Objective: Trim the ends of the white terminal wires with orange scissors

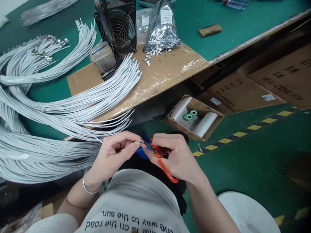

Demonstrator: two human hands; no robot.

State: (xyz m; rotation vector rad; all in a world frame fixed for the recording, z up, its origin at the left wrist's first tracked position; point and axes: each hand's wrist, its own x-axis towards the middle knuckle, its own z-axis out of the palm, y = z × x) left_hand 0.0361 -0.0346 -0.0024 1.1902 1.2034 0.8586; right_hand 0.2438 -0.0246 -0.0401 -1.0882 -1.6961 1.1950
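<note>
Over the person's lap, beside the front edge of the bench, the left hand pinches a thin cable end between thumb and forefinger. The right hand grips orange-handled scissors, their blade tips at that cable end; whether they touch it, I cannot tell. Bundles of white cables sweep across the bench to the left, some overhanging its edge. Behind them stand a black fan and a silver bag, with small white pieces scattered before the bag on a cardboard sheet.
</note>
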